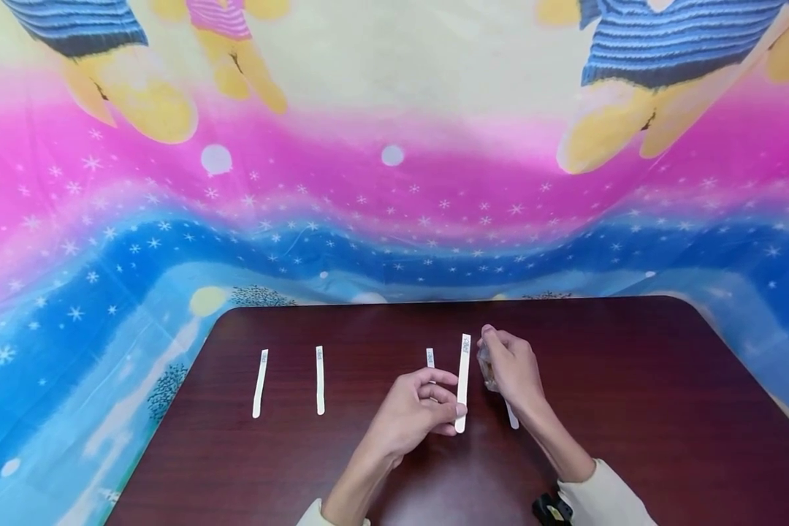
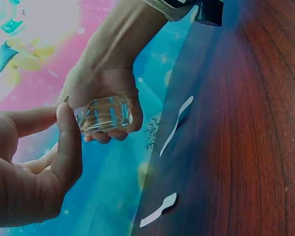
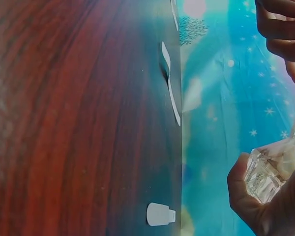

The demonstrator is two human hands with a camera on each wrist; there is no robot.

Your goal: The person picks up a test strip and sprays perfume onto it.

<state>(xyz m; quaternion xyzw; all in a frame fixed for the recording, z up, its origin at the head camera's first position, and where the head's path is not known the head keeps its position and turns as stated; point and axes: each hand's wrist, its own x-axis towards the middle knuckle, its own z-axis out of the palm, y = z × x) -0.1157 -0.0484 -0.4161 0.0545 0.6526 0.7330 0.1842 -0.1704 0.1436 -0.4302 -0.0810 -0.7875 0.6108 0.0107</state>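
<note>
A white paper test strip (image 1: 463, 383) with small writing at its top stands upright in my left hand (image 1: 421, 405), pinched near its lower end between thumb and fingers. Close to its right, my right hand (image 1: 516, 369) grips a small clear glass perfume bottle (image 1: 487, 367). In the left wrist view the bottle (image 2: 105, 115) lies in the curled fingers, and the held strip (image 2: 66, 99) shows almost edge-on. The right wrist view shows the bottle's faceted glass (image 3: 265, 172); its top is mostly hidden.
Two more strips lie on the dark wooden table (image 1: 191, 467), a left one (image 1: 260, 383) and a second strip (image 1: 320, 380). Another strip (image 1: 430, 356) shows behind my left hand, and one (image 1: 513, 416) partly under my right hand. A patterned cloth (image 1: 394, 241) hangs behind the table's far edge.
</note>
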